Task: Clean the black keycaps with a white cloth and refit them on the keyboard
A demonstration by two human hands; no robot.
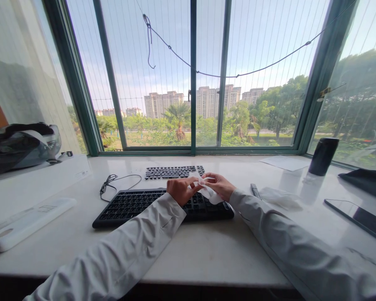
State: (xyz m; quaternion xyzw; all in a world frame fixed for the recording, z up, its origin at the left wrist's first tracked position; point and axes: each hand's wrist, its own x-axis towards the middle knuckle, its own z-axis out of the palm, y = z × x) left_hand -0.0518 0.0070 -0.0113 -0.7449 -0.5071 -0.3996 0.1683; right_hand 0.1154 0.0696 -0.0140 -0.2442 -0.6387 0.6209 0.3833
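Up close, the left hand (181,190) and the right hand (218,185) both pinch a small white wipe (207,191) just above the right end of the black keyboard (134,205) on the desk (207,251). The wipe looks thin, soft, light and easy to tear, so its edges seem the best place to hold. Farther right stands a dark cup (323,156). No writing can be read.
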